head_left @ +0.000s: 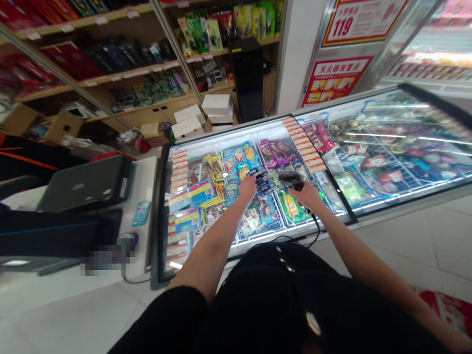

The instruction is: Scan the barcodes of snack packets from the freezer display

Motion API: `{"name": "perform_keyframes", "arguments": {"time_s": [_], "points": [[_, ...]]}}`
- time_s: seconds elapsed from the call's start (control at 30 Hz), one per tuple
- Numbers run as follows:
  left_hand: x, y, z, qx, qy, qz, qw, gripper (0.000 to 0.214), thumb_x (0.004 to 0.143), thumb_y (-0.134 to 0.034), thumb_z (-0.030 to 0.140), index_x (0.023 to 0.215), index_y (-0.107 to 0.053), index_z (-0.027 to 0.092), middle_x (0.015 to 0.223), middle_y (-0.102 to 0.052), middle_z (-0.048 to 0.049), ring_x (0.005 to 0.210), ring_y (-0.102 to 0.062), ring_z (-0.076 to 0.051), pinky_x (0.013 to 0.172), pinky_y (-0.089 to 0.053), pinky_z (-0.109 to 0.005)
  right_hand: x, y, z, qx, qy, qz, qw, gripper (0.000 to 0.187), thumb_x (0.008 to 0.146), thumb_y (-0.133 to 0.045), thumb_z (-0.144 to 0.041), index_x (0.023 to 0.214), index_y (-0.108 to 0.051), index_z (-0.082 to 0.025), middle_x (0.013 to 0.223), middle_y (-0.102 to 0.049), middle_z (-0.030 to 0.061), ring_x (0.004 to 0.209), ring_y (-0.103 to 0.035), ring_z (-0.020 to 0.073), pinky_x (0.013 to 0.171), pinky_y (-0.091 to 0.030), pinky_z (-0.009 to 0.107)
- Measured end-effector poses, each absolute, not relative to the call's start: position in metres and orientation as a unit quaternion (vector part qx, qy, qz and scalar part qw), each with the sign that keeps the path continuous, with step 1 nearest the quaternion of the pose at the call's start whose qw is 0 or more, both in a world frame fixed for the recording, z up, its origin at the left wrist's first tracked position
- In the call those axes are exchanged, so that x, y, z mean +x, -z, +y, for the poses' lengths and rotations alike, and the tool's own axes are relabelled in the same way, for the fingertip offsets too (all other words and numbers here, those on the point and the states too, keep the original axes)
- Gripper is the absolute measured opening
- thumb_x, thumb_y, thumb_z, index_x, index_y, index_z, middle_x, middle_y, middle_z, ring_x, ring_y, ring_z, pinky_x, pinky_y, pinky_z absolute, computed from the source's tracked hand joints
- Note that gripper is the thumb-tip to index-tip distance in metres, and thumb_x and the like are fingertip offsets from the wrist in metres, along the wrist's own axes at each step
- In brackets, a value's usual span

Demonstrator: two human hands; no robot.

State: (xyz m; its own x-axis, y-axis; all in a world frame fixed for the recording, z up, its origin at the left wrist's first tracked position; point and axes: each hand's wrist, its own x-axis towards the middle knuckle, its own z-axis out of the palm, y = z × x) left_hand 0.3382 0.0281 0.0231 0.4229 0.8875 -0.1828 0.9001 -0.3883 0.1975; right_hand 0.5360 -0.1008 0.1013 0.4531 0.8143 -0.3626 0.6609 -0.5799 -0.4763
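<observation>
Over the glass top of a chest freezer (217,248), both my hands reach forward. My left hand (248,189) is closed, its fingers pinched at the near edge of several dark blue packs (264,181) with pale lettering. My right hand (308,194) wraps around the handle of a black barcode scanner (291,178), whose head points left toward those packs. A black cable (317,231) runs down from the scanner toward my body. Under the glass lie yellow packs (213,168), light blue packs (230,162), purple packs (276,152) and a green pack (293,206).
Left of the freezer, a counter (138,246) holds a dark closed laptop (83,182) and a small light blue packet (141,214). White boxes (217,108) and stocked shelves (136,71) stand beyond. Another glass-topped freezer section (398,142) adjoins on the right.
</observation>
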Motion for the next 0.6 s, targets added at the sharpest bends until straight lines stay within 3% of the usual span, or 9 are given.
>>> {"name": "perform_keyframes", "arguments": {"time_s": [0.23, 0.6], "points": [[0.349, -0.033, 0.025, 0.833, -0.009, 0.545, 0.098, 0.030, 0.093, -0.056, 0.040, 0.114, -0.061, 0.019, 0.115, -0.065, -0.0099, 0.111, -0.060, -0.024, 0.092, -0.047, -0.034, 0.549, -0.101, -0.109, -0.839, -0.302, -0.425, 0.160, 0.034, 0.086, -0.063, -0.042, 0.099, -0.069, -0.011, 0.058, -0.066, 0.0052, 0.055, -0.065, 0.0193, 0.056, -0.045, 0.025], [0.418, -0.040, 0.017, 0.871, -0.018, 0.474, 0.131, 0.027, 0.096, -0.052, 0.037, 0.113, -0.062, 0.020, 0.115, -0.066, -0.0086, 0.110, -0.061, -0.020, 0.092, -0.045, -0.027, 0.591, -0.095, -0.125, -0.845, -0.322, -0.382, 0.189, 0.031, 0.084, -0.064, -0.043, 0.093, -0.066, -0.013, 0.051, -0.061, 0.0014, 0.048, -0.063, 0.0170, 0.052, -0.046, 0.024]]}}
